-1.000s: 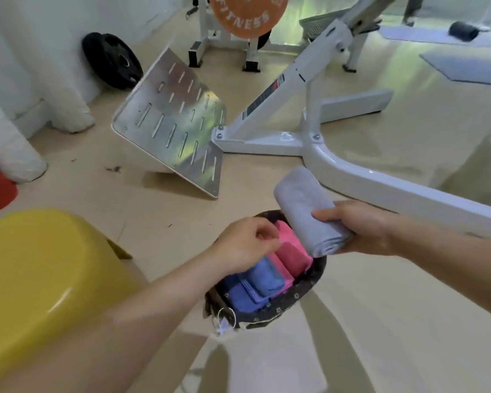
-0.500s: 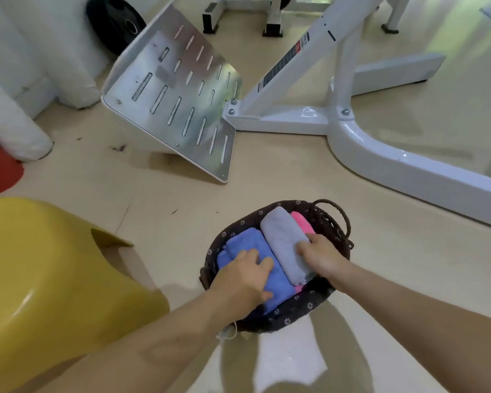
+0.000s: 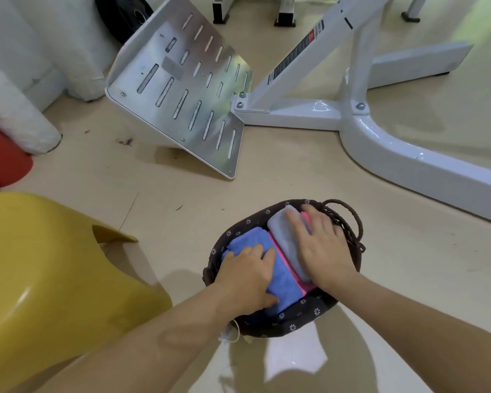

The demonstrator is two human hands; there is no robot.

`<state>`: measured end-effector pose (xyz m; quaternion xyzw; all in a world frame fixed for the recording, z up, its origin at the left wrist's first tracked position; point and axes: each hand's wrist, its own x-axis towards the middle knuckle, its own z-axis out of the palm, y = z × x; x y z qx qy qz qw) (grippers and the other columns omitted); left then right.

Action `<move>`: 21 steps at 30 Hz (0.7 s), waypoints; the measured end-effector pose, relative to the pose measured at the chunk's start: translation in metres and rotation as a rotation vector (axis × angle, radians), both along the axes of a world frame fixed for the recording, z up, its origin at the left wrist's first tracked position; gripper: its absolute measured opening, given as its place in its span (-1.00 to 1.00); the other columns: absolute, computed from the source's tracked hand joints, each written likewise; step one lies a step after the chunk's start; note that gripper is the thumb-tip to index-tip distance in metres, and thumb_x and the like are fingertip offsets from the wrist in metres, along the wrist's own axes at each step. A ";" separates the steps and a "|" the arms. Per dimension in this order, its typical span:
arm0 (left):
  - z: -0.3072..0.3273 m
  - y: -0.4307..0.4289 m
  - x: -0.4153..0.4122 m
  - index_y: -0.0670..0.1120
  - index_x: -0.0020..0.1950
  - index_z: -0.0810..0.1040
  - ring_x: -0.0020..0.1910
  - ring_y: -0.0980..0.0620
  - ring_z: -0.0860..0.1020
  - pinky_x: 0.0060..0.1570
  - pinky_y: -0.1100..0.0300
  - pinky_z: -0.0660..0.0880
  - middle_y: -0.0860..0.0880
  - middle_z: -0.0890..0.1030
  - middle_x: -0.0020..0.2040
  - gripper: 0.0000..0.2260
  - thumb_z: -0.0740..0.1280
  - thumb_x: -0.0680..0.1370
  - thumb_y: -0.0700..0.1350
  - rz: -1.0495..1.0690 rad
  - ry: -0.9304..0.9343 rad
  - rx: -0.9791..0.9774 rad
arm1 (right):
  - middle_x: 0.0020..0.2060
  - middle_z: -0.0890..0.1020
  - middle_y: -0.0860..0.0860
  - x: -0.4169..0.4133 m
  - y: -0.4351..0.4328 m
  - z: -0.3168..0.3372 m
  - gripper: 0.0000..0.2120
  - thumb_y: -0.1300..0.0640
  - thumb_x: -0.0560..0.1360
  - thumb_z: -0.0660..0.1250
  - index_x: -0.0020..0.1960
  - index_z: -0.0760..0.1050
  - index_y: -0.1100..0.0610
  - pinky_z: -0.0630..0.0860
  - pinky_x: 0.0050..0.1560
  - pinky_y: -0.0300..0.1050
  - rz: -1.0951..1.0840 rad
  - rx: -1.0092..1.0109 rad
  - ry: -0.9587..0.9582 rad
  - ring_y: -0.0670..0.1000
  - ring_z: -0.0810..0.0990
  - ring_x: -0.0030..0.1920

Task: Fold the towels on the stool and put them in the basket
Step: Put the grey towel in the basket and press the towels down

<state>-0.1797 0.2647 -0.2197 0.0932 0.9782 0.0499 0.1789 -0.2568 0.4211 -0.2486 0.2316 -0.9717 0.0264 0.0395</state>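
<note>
yellow stool [image 3: 40, 279] fills the lower left. white machine frame [image 3: 408, 154] crosses the upper right, its sticker [image 3: 295, 55] unreadable. in the lined basket [image 3: 295, 321], lower centre, right hand [image 3: 321, 248] lies flat on the grey towel [image 3: 279, 226] and left hand [image 3: 247, 276] flat on the blue towel [image 3: 253, 238]. neither hand grips; they are likely pressing the towels snug beside the pink towel [image 3: 309, 288].

Head view, looking steeply down, close over basket [image 3: 270, 217].
</note>
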 end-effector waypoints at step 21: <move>-0.020 -0.013 -0.022 -0.04 0.55 -0.26 0.52 -0.07 -0.32 0.50 -0.06 -0.19 -0.09 -0.30 0.55 -0.02 0.26 0.42 0.38 -0.063 -0.154 -0.035 | 0.56 -0.12 -0.08 -0.010 0.005 -0.009 -0.29 -0.38 0.46 -0.22 0.55 -0.17 -0.15 0.06 0.44 0.16 0.078 -0.002 -0.397 -0.05 -0.13 0.54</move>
